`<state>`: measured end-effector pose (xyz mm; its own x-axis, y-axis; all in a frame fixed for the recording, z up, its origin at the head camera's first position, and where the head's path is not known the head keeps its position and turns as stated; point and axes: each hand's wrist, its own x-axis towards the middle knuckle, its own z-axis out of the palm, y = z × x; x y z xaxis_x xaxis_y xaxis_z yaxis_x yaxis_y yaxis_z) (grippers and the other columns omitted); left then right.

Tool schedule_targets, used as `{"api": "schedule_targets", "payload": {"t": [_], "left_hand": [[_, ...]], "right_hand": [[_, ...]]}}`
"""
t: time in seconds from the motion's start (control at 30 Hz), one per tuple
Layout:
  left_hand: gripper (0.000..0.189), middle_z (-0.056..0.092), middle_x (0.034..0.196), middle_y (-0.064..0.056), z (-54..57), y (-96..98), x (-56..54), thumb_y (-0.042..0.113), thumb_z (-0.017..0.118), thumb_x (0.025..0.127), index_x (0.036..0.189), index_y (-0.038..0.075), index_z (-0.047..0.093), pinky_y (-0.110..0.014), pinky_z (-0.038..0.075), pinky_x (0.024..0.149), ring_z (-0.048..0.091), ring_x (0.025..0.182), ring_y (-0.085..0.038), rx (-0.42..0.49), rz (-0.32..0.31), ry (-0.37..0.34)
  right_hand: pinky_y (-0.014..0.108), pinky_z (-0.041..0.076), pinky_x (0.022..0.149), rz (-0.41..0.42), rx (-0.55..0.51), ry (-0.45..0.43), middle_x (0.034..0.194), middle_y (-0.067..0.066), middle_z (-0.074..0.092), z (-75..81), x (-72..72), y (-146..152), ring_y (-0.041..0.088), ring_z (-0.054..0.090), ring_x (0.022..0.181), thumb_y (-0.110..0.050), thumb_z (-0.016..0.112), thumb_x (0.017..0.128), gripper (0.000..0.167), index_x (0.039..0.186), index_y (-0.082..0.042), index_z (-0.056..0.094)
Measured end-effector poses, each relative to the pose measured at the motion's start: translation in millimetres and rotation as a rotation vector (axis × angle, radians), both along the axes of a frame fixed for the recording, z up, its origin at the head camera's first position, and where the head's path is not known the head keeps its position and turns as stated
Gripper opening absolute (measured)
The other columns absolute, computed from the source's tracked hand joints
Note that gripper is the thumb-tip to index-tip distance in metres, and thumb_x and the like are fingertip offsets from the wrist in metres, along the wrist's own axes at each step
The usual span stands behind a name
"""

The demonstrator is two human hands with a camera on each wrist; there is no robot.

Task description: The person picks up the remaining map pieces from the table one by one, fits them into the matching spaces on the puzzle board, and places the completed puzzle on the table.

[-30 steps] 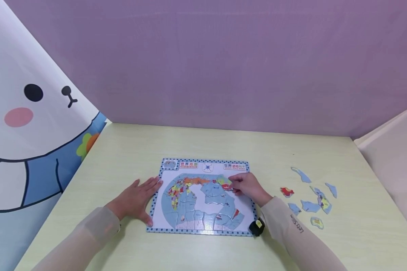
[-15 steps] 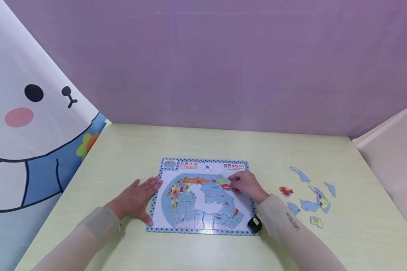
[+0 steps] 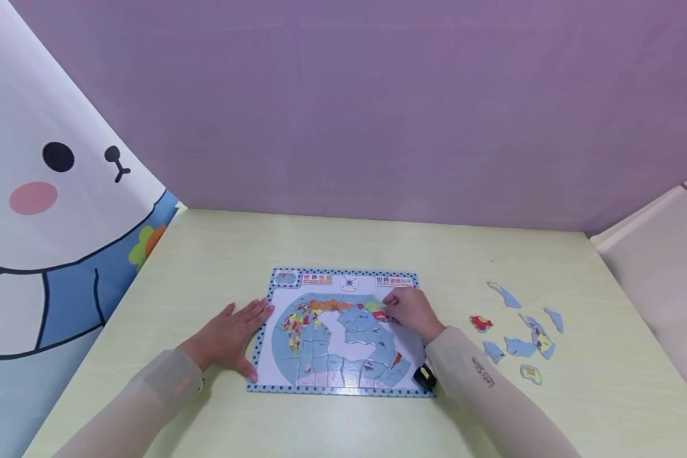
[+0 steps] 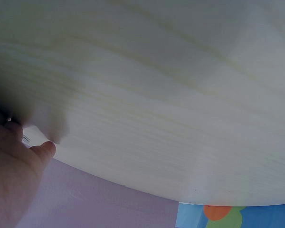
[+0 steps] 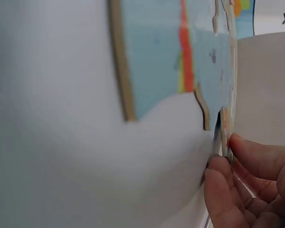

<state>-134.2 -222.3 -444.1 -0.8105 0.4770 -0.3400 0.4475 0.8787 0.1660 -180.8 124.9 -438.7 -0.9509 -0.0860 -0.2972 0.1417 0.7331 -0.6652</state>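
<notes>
A world map puzzle board (image 3: 343, 334) with a dotted blue border lies flat on the table, partly filled with blue and coloured pieces. My left hand (image 3: 229, 337) rests with spread fingers along the board's left edge. At the map's upper right, my right hand (image 3: 411, 312) pinches a green and red puzzle piece (image 3: 376, 310) between thumb and fingers. The right wrist view shows that puzzle piece (image 5: 225, 128) standing tilted, close to the fitted pieces (image 5: 154, 52). Part of it is hidden by the fingers. In the left wrist view only part of the left hand (image 4: 19, 166) shows.
Several loose puzzle pieces lie to the right of the board, among them a red one (image 3: 481, 324) and a yellow one (image 3: 530, 374). A black wrist camera (image 3: 425, 378) sits at the right cuff. A purple backdrop (image 3: 343, 114) stands behind the table.
My right hand stays at the upper right of the map with the piece, its wrist and sleeve shifted slightly left. The left hand has not moved.
</notes>
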Motion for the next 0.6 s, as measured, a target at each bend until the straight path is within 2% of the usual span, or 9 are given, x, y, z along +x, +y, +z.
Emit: {"api": "schedule_targets", "payload": {"t": [0.33, 0.6], "left_hand": [[0.125, 0.026, 0.155, -0.016, -2.1, -1.7, -0.2, 0.069, 0.078, 0.055, 0.149, 0.002, 0.03, -0.065, 0.016, 0.108, 0.018, 0.143, -0.036, 0.013, 0.002, 0.005], [0.125, 0.026, 0.155, -0.016, -2.1, -1.8, 0.2, 0.07, 0.077, 0.055, 0.149, 0.002, 0.03, -0.065, 0.016, 0.108, 0.019, 0.143, -0.036, 0.012, -0.002, 0.009]], "right_hand": [[0.025, 0.052, 0.066, -0.015, 0.032, 0.0, 0.097, 0.011, 0.067, 0.1, -0.9, -2.9, 0.018, 0.062, 0.075, -0.011, 0.072, 0.086, 0.016, 0.099, -0.001, 0.071], [0.033, 0.047, 0.073, -0.002, 0.126, -0.009, 0.098, 0.007, 0.068, 5.6, -1.5, -2.5, 0.019, 0.06, 0.079, -0.017, 0.074, 0.085, 0.016, 0.097, -0.006, 0.072]]}}
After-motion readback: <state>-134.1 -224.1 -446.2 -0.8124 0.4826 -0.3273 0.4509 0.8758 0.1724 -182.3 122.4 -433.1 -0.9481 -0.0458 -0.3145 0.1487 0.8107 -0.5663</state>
